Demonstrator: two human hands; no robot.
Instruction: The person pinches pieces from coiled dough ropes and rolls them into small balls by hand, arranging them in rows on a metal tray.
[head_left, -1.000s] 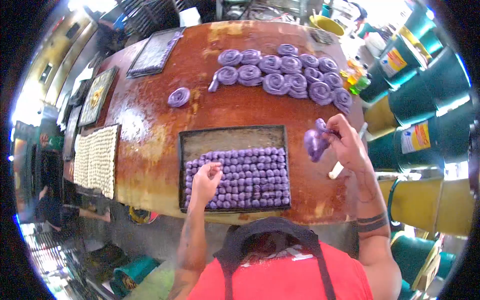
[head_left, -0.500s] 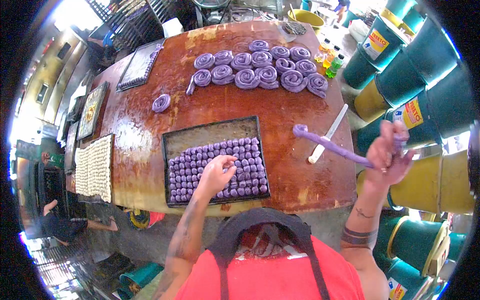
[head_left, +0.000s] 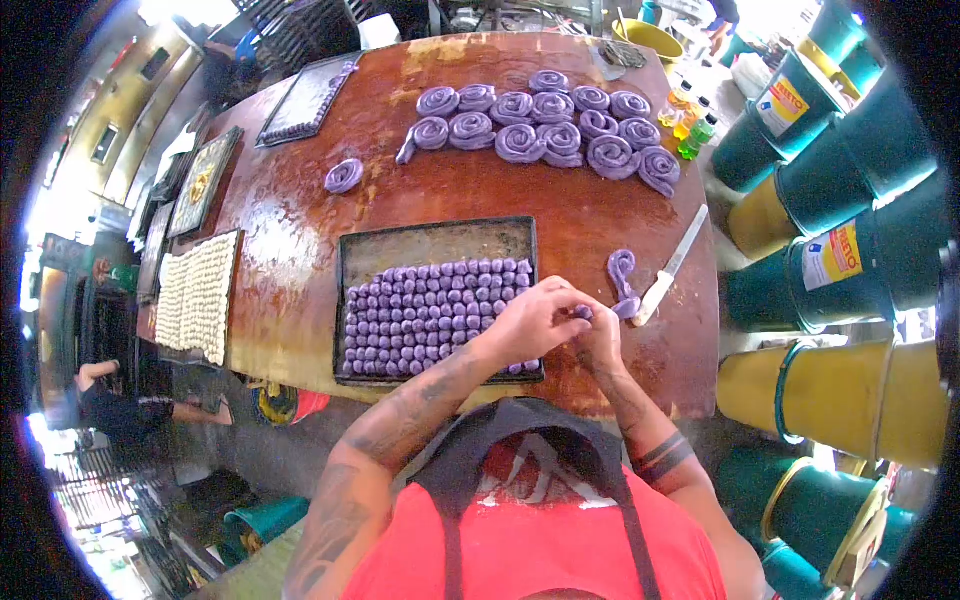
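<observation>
My left hand (head_left: 535,320) and my right hand (head_left: 600,338) meet just right of the dark tray (head_left: 435,240). A small lump of purple dough (head_left: 582,312) shows between their closed fingers, with my left fingertips pinching at it. From my right hand a purple dough rope (head_left: 622,268) trails onto the table, its far end curled. Rows of small purple dough balls (head_left: 425,315) fill the near part of the tray; its far strip is bare metal. A knife with a white handle (head_left: 655,297) lies just right of the rope.
Several coiled purple dough ropes (head_left: 520,140) lie at the table's far side, and a single coil (head_left: 343,176) sits apart. Pale dough balls fill a tray (head_left: 200,295) at left. Small bottles (head_left: 692,137) stand by the right edge, near stacked drums (head_left: 840,260). Another person (head_left: 125,405) is at far left.
My right hand has come down and left from the table's right side, bringing the dough rope, which now hangs curled. My left hand has moved right, off the tray, to meet it.
</observation>
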